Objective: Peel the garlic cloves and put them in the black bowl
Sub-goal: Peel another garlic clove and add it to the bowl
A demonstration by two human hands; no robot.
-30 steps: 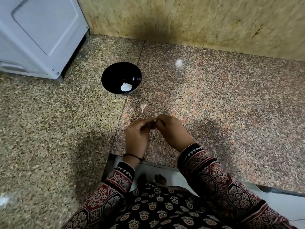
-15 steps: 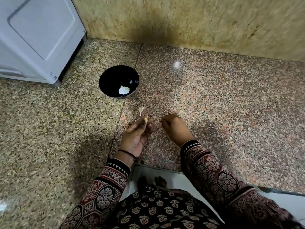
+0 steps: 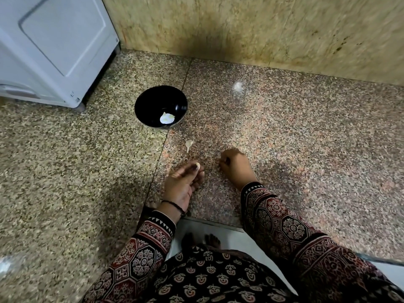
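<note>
Dim, soft shadows, edges blurred/warped

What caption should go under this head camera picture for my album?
Left hand pinches a clove near the black bowl; right hand curled beside it.

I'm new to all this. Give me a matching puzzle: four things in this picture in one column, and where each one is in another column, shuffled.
Things:
1. black bowl
2. garlic clove
3. pale scrap
4. white appliance

Places:
a. pinched at the fingertips of the left hand
b. far left, next to the wall
c. lying loose on the stone surface, just on the person's side of the bowl
d. standing on the stone surface with peeled garlic inside

Pairs: 1-d, 2-a, 3-c, 4-b
</note>
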